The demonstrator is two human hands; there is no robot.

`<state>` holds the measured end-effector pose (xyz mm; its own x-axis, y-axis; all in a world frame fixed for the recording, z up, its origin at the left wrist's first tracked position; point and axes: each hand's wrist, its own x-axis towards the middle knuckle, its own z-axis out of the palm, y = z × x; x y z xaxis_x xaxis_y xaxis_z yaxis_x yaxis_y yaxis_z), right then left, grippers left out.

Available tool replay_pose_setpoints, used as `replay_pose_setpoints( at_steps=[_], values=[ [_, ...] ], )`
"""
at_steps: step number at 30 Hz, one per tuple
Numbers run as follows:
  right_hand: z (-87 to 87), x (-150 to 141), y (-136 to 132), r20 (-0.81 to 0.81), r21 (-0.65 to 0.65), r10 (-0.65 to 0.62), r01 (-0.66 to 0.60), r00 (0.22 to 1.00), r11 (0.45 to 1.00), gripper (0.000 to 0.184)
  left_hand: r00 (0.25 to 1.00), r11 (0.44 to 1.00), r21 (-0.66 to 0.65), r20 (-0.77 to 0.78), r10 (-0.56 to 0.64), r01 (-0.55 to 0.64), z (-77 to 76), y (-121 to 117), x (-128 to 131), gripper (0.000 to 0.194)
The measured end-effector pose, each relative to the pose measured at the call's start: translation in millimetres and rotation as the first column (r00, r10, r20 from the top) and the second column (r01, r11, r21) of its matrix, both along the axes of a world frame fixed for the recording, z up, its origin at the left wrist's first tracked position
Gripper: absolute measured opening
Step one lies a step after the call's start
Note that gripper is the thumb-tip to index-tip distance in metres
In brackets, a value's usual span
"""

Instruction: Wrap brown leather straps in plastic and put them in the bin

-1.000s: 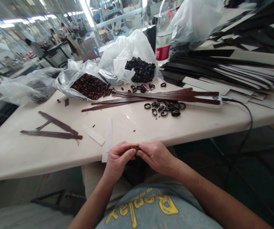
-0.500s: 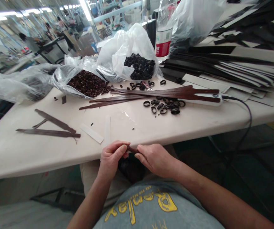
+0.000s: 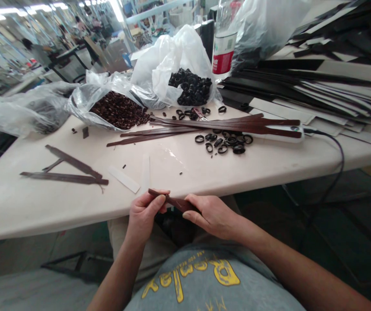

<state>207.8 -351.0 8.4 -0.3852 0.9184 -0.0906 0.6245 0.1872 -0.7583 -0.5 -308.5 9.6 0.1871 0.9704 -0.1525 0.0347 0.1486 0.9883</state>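
Note:
A dark brown leather strap (image 3: 178, 203) stretches between my two hands at the table's front edge. My left hand (image 3: 144, 211) pinches it between thumb and fingers, and a short end sticks out past them to the upper left. My right hand (image 3: 213, 216) is closed round its other end, which the fingers hide. Whether a loop sits on the strap at my left fingertips I cannot tell. Beyond my hands, more brown straps (image 3: 211, 125) lie in a bundle, with loose black loops (image 3: 222, 147) beside them. Other brown strap pieces (image 3: 72, 162) rest on the left.
A plastic bag of small brown loops (image 3: 117, 110) and another of black loops (image 3: 190, 86) stand at the back. Near them are a bottle (image 3: 223, 54) and stacked black and white strips (image 3: 328, 93). A cable (image 3: 339, 151) hangs over the front edge at right.
My left hand has shifted slightly left, away from the right. More of the strap shows between them, and its end now pokes out past my left fingers.

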Motion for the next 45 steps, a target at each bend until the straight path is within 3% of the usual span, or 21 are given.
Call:
replay_pose_setpoints(
  at_steps=[6,11,16,20,24,27,29,33,35,37,39,41,45],
  values=[
    [-7.4,-6.7,-13.9,0.212,0.043,-0.037,0.028,0.977,0.999,0.023,0.999,0.999,-0.003,0.018,0.032,-0.032,-3.1,0.9,-7.6,0.022],
    [-9.7,-11.2,-15.3,0.17,0.063,0.05,-0.061,0.984,0.996,0.024,0.998,0.999,-0.018,0.028,0.05,-0.049,-3.9,-2.3,-6.3,0.024],
    [-4.6,-9.2,-14.2,0.013,0.027,0.092,-0.093,0.996,0.995,0.028,1.0,0.996,-0.08,0.015,-0.025,0.026,-3.4,-3.0,-10.7,0.027],
    [0.5,-8.9,-12.9,-0.279,-0.098,0.124,-0.156,0.952,0.983,0.028,0.988,0.975,-0.166,0.051,-0.143,0.15,-2.5,-7.5,-12.4,0.03],
    [-1.3,-7.7,-9.7,-0.515,-0.144,0.129,-0.233,0.848,0.962,0.033,0.972,0.973,-0.206,0.229,-0.054,0.102,-5.0,-16.6,-6.6,0.035],
    [-6.1,-7.4,-7.9,-0.429,-0.107,0.09,-0.15,0.899,0.983,0.034,0.937,0.957,-0.289,0.326,0.124,-0.026,-8.9,-23.3,1.3,0.037],
    [-9.6,-8.2,-8.0,-0.291,-0.055,0.03,-0.048,0.956,0.997,0.03,0.921,0.947,-0.317,0.353,0.166,-0.049,-10.7,-25.7,5.6,0.037],
    [-14.9,-12.0,-10.2,-0.067,0.085,-0.063,0.069,0.996,0.994,0.023,0.952,0.965,-0.262,0.301,0.055,0.027,-13.2,-25.6,8.1,0.034],
    [-15.1,-13.6,-11.0,-0.031,0.074,-0.056,0.058,0.998,0.996,0.022,0.965,0.974,-0.22,0.261,0.002,0.058,-16.6,-24.8,5.9,0.033],
    [-12.7,-13.5,-11.2,-0.108,0.0,-0.014,0.014,0.994,1.0,0.024,0.973,0.978,-0.188,0.228,-0.045,0.089,-21.4,-24.6,2.2,0.034],
    [-8.9,-11.7,-11.3,-0.325,-0.092,0.072,-0.107,0.943,0.99,0.027,0.972,0.975,-0.172,0.209,-0.104,0.141,-25.6,-25.3,-1.9,0.037],
    [-5.6,-9.3,-11.5,-0.562,-0.166,0.12,-0.254,0.818,0.953,0.033,0.964,0.97,-0.149,0.212,-0.159,0.193,-26.9,-26.7,-4.5,0.041],
    [-5.9,-9.8,-12.4,-0.785,-0.297,0.04,-0.431,0.618,0.852,0.043,0.947,0.969,-0.064,0.234,-0.219,0.24,-19.8,-29.0,-3.1,0.038]
  ],
)
